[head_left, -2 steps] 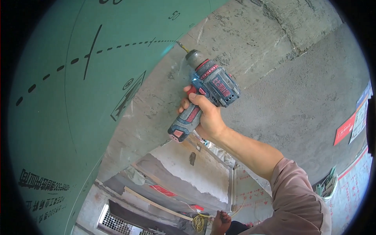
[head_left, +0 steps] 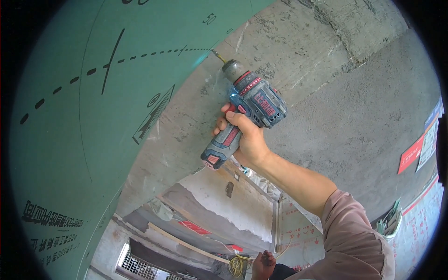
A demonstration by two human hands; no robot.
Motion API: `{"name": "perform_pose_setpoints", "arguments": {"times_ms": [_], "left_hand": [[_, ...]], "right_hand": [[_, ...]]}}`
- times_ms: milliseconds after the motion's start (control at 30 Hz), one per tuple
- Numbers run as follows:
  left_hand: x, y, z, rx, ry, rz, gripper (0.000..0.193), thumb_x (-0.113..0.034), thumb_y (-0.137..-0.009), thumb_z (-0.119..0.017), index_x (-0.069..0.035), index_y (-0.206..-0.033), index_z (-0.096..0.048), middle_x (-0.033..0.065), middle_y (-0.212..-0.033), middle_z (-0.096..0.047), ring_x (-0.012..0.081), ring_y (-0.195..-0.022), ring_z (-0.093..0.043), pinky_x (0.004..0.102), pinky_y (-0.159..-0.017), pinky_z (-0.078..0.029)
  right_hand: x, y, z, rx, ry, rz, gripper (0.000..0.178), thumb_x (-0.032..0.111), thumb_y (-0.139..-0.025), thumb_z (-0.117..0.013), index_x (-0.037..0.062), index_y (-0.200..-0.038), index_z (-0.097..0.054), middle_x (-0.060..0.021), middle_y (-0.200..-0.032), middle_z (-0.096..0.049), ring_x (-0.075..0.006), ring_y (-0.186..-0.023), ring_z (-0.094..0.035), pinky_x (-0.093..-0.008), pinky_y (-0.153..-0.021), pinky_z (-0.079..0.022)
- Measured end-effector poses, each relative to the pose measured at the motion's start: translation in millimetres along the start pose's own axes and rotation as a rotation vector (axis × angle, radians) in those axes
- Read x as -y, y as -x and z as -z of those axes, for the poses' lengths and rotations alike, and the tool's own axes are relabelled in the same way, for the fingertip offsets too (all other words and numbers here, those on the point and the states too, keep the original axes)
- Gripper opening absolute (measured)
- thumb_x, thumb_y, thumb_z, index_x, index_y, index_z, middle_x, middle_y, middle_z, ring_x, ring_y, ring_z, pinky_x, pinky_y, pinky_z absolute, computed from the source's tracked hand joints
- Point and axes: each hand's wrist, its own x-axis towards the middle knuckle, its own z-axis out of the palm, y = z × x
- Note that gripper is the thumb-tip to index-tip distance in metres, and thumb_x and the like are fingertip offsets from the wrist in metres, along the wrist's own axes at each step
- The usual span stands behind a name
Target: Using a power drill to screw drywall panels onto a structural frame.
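Note:
My right hand [head_left: 247, 137] is wrapped round the grip of a dark grey and red cordless driver [head_left: 259, 100], with a finger at its red trigger. A thin gold-coloured bit [head_left: 219, 57] points up and left from the driver's nose. The bit's tip is at the edge of a large green board [head_left: 60, 154], where a row of black dashes ends; I cannot tell whether a screw is on it. A bluish light falls on the board beside the tip. Low in the view, my left hand [head_left: 264, 264] has its fingers curled, with small dark shapes among them that I cannot make out.
A rough grey concrete surface [head_left: 326, 84] lies beyond the driver. Down below are a coiled yellow cable [head_left: 236, 266], a long wooden strip [head_left: 186, 243] and a window with a grille [head_left: 140, 266]. A whitish bin [head_left: 391, 221] stands at the right, near red and white posters [head_left: 411, 154].

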Motion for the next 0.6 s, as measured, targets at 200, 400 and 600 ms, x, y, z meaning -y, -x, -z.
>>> {"name": "perform_pose_setpoints", "arguments": {"times_ms": [200,400,600], "left_hand": [[-7.3,3.3,14.2,-0.028,-0.035,0.062,0.023,-0.018,-0.094,-0.051,0.003,-0.102,-0.057,0.0153,-0.095,-0.057,0.0228,-0.079,-0.052,0.0305,-0.067,-0.041],[14.9,21.0,-39.0,-0.016,0.016,0.003,0.017,-0.012,-0.093,-0.058,0.002,-0.102,-0.057,0.0142,-0.095,-0.057,0.0204,-0.08,-0.051,0.0256,-0.065,-0.04],[6.0,17.7,-47.1,0.147,-0.023,-0.027,0.012,-0.015,-0.096,-0.055,-0.004,-0.096,-0.056,0.0065,-0.085,-0.054,0.0151,-0.076,-0.048,0.0264,-0.063,-0.038]], "right_hand": [[1.6,1.4,-4.8,0.012,0.003,0.006,0.022,0.01,-0.083,-0.063,0.0052,-0.104,-0.057,-0.0052,-0.077,-0.058,-0.018,-0.073,-0.059,-0.035,-0.071,-0.051],[3.5,1.4,2.7,0.019,0.045,0.004,0.026,0.012,-0.082,-0.062,0.0068,-0.106,-0.056,-0.0061,-0.077,-0.057,-0.0207,-0.076,-0.058,-0.0388,-0.076,-0.05],[3.4,2.0,0.2,0.022,0.239,0.115,0.031,0.011,-0.082,-0.064,0.0055,-0.111,-0.056,-0.0067,-0.081,-0.058,-0.0199,-0.078,-0.058,-0.038,-0.077,-0.05]]}}
